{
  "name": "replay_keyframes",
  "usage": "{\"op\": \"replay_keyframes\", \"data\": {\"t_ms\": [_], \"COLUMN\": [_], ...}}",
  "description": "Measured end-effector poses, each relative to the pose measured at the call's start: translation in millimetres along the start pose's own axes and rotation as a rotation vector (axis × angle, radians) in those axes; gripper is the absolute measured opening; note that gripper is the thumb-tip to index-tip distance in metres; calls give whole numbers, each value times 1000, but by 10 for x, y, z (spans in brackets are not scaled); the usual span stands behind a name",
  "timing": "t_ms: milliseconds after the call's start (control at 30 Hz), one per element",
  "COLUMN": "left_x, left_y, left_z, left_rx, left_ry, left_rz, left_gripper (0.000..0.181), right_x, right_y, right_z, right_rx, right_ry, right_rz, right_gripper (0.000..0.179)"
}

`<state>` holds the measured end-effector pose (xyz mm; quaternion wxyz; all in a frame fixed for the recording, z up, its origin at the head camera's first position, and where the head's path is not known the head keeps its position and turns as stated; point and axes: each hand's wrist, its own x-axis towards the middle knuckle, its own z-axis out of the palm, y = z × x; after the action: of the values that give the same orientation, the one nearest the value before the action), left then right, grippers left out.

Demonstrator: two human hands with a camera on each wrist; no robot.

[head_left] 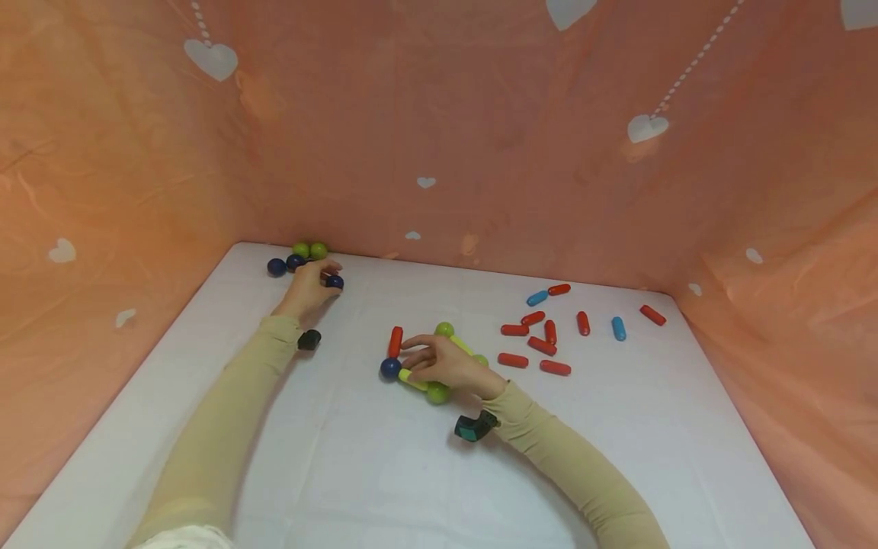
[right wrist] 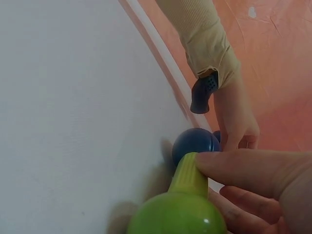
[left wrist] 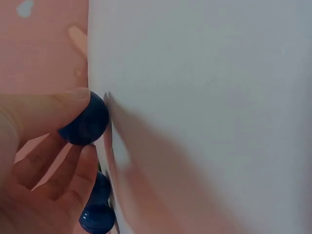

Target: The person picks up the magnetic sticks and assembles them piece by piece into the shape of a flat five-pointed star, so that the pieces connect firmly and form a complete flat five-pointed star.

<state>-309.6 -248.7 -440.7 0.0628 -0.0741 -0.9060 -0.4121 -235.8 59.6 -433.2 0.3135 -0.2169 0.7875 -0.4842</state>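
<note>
At the back left of the table, my left hand (head_left: 307, 291) pinches a dark blue ball (left wrist: 84, 123) between thumb and fingers, close over the white surface. My right hand (head_left: 449, 363) reaches over a joined frame of balls and rods near the middle. Its thumb and curled fingers hold a yellow-green rod (right wrist: 187, 181), which runs from a green ball (right wrist: 178, 217) to a blue ball (right wrist: 191, 145). A red rod (head_left: 395, 342) extends from that blue ball toward the back. Another green ball (head_left: 444, 329) and a yellow-green rod (head_left: 462, 345) form the far side, partly behind the hand.
Beside the left hand lie two more blue balls (head_left: 277, 267) and two green balls (head_left: 318, 250). Several red rods (head_left: 542, 346) and two light blue rods (head_left: 620, 329) are scattered at the right. Orange cloth walls (head_left: 439, 137) enclose the table's back and sides.
</note>
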Motion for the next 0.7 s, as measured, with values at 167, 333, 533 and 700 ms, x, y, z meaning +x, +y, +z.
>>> {"op": "replay_keyframes", "data": {"t_ms": [167,333,533,700], "left_x": [-85,-237,-398,-463], "left_y": [74,204,340,467], "left_z": [55,154,314,411], "left_rx": [-62,-253,-481,-607], "left_ry": [-44,-168,-268,-331], "left_rz": [-38,-146,-158,-149], "left_gripper": [42,45,44,43], "right_x": [-19,-9,3,2], "right_y": [-9,4,18,16], "right_z": [5,2,-8,-13], "right_rx": [8,9,5,9], "right_ry": [0,1,-6,-14], "right_rz": [9,11,2,2], "right_gripper": [52,52,52,52]}}
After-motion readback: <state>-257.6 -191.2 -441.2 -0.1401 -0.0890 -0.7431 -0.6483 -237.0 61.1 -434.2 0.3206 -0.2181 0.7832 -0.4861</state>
